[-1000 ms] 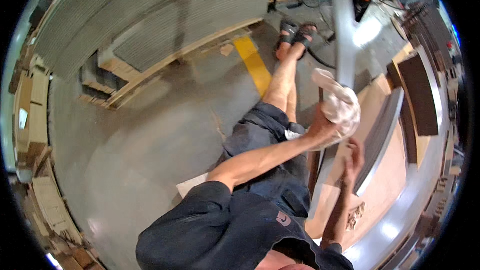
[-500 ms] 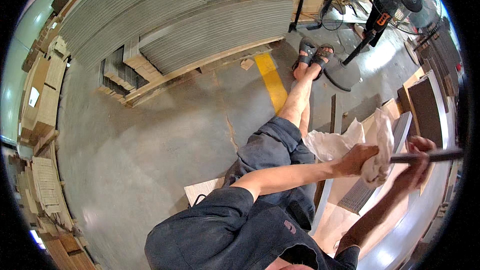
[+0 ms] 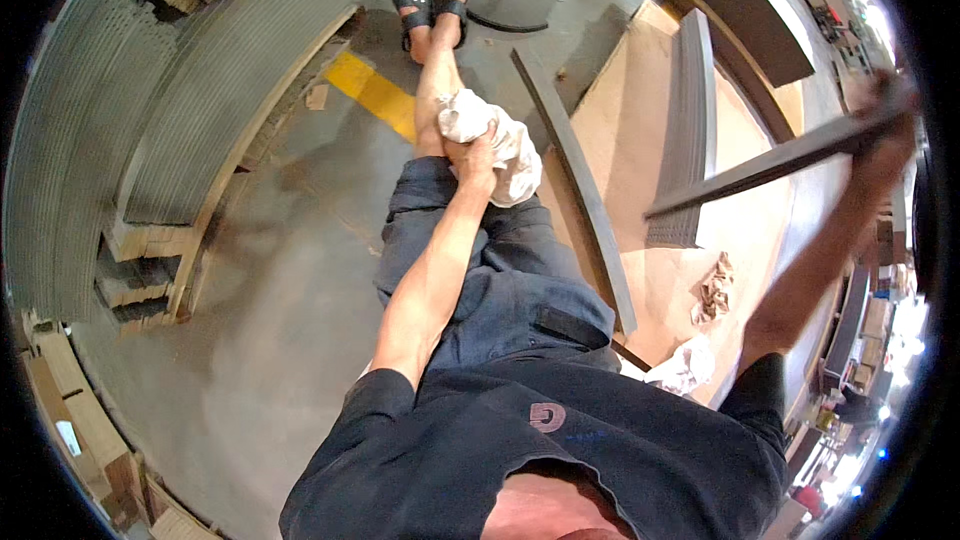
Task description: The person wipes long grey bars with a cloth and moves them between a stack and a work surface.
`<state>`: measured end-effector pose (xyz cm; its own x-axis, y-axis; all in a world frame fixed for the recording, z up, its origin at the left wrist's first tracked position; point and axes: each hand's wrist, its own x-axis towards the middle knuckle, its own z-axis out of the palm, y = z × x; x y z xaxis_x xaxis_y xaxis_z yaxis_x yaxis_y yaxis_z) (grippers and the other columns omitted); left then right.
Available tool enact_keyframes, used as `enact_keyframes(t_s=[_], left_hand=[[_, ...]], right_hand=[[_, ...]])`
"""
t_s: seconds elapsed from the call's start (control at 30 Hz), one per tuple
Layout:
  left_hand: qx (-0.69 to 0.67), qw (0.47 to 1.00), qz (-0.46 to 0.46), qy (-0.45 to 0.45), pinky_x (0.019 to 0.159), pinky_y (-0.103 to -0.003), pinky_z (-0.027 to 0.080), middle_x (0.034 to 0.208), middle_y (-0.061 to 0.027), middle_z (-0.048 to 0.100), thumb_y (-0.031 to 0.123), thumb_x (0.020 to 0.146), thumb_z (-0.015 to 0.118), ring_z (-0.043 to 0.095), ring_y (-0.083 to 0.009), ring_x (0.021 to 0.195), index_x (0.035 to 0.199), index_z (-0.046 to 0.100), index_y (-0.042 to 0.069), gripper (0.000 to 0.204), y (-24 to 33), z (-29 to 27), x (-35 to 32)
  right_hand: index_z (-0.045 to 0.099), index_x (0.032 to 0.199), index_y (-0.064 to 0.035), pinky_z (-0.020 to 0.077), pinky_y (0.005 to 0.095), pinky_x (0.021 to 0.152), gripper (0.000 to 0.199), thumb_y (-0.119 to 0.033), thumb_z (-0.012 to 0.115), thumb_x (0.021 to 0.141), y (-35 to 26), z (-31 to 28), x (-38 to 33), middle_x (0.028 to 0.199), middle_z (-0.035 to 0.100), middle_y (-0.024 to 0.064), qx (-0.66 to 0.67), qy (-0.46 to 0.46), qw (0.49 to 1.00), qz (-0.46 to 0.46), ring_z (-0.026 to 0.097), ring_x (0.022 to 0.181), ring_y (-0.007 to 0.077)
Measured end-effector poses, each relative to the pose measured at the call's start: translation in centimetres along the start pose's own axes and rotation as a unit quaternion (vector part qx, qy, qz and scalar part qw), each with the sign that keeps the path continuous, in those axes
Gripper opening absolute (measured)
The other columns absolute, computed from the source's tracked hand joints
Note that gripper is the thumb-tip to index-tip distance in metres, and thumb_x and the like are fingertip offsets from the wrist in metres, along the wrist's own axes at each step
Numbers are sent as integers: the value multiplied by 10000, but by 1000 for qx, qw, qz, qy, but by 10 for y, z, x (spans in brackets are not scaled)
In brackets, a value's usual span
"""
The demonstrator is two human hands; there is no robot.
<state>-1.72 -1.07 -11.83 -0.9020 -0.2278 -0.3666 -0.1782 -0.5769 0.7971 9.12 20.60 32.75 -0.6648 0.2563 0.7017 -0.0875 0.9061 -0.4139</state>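
Observation:
A crumpled white cloth is bunched in my left hand, whose fingers are closed round it above my legs. My right hand, blurred at the far right, grips one end of a long dark grey strip. The strip slants down to the left, its other end over a stack of similar dark strips. That stack lies on a brown cardboard-covered surface. Another long dark bar runs along the near edge of this surface, beside my legs.
A crumpled brown rag and another white cloth lie close to my body. Large stacks of grey boards stand on the left, past a yellow floor line. A round black stand base is near my feet.
My left hand has moved left with the white cloth, away from the strip. My right hand has carried the strip's end outward. The view has turned to the right.

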Motion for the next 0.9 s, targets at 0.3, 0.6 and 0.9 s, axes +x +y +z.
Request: enact_keyframes(t_s=[0.3,0.6,0.9], left_hand=[[69,996,-62,-10,993,-344,425,1364,-99,473,0,701,799,500,-216,1202,1437,280,56,902,10,-4,-18],[106,990,-94,-22,963,-343,442,1301,-99,529,70,701,824,529,-219,1160,1353,405,27,776,-7,-15,-8],[143,982,-123,6,962,-342,437,1292,-124,535,97,702,834,522,-231,1168,1329,427,-1,753,-4,-10,-10]], right_hand=[[461,1175,69,492,456,779,472,-296,595,908,178,222,-250,989,606,289,-6,-338,913,231,623,894,403],[421,1194,91,449,507,869,507,-282,593,895,227,281,-306,1097,551,335,-28,-358,913,194,543,1019,486],[506,1138,50,479,468,850,472,-338,601,887,234,321,-310,1088,557,258,-163,-376,903,130,551,1034,396]])
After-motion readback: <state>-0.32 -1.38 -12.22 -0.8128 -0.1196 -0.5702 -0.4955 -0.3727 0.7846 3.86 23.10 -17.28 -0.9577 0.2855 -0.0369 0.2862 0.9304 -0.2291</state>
